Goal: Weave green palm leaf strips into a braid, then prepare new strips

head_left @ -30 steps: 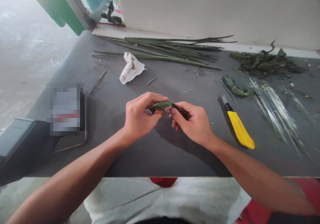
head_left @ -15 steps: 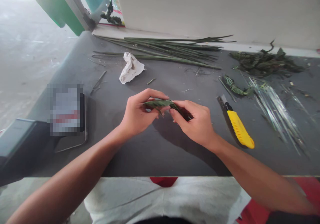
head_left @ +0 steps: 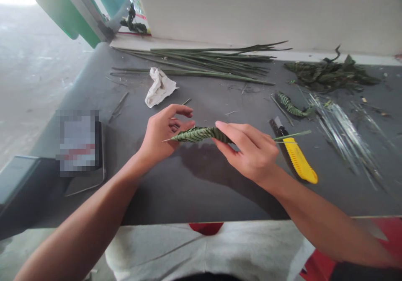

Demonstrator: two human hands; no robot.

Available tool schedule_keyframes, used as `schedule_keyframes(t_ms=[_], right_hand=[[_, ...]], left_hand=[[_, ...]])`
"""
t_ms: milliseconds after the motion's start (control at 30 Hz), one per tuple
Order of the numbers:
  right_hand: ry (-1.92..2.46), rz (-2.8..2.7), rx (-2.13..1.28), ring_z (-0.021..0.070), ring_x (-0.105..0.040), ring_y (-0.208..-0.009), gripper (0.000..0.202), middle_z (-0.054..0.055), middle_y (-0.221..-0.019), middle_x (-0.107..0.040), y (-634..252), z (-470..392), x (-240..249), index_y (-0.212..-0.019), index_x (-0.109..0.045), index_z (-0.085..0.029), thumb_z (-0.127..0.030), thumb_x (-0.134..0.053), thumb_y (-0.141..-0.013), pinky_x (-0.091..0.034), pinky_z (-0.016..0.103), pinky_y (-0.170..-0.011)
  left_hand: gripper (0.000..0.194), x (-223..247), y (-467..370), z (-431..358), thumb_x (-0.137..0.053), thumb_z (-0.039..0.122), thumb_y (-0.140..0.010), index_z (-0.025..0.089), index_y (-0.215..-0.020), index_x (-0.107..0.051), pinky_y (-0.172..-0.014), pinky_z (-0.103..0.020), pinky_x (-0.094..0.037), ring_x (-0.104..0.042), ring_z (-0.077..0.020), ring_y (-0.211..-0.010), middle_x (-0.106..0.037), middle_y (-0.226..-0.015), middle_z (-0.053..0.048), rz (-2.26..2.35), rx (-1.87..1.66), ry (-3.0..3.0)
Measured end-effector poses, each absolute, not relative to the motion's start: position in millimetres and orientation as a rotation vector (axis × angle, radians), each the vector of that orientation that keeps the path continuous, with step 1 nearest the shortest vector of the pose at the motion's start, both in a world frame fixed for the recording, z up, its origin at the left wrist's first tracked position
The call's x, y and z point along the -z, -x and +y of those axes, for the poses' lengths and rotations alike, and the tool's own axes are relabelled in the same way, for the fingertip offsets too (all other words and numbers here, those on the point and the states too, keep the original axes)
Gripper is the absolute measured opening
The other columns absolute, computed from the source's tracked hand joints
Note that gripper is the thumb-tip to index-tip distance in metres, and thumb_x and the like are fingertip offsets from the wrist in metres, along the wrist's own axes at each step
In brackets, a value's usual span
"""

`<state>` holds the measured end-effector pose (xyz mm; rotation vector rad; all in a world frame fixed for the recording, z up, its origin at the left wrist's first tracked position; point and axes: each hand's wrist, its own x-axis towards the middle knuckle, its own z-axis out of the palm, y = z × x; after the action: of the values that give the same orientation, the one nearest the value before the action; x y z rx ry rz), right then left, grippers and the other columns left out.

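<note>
A green braided leaf piece point(head_left: 195, 134) lies level above the table, its pale pointed tip to the left and thin green strands sticking out past my right hand. My right hand point(head_left: 253, 150) pinches its right part between thumb and fingers. Around the left end sits my left hand point(head_left: 157, 132), fingers curled loosely and apart; the thumb is beside the braid, and whether it touches is hard to tell. Right of my right hand lies a yellow utility knife point(head_left: 300, 159), blade out. Beyond it rests another curled braided leaf piece point(head_left: 290, 105).
Long green stalks point(head_left: 201, 61) lie along the back of the grey table point(head_left: 201, 189). A crumpled tissue point(head_left: 160, 87) is in front of them. Dark leaves point(head_left: 329, 73) and clear thin strips point(head_left: 345, 130) are at right. A phone point(head_left: 89, 180) lies at left.
My left hand has loosened from the leaf piece and its fingers have parted. The braid now shows more fully in my right hand, with its tip and trailing strands visible.
</note>
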<state>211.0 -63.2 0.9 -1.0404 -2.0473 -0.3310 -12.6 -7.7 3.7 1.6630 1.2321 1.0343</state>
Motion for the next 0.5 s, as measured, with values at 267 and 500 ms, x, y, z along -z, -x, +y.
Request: schedule_keyframes(t_ms=[267,500], right_hand=[[1.068,-2.053,0.329,0.0168,-0.075,-0.087,0.028,0.001,-0.102,-0.078,-210,-64,-4,-0.122,-0.063,-0.031,-0.021,-0.066,-0.096,-0.058,0.028,-0.077],[1.034,-2.055,0.285,0.017,-0.075,-0.09,0.029,0.003,-0.102,-0.077,-209,-61,-2,-0.121,-0.065,-0.026,-0.016,-0.066,-0.094,-0.058,0.027,-0.08]], left_hand=[[0.03,-25,33,4,-0.063,0.052,-0.093,0.024,-0.09,-0.073,-0.057,-0.027,-0.052,-0.068,-0.0147,-0.065,-0.072,-0.079,-0.004,1.115,-1.242,-1.503],[0.044,-26,26,-17,-0.088,0.044,-0.071,0.027,-0.109,-0.075,-0.076,-0.029,-0.056,-0.073,-0.019,-0.078,-0.079,-0.092,-0.003,0.954,-1.007,-2.377]])
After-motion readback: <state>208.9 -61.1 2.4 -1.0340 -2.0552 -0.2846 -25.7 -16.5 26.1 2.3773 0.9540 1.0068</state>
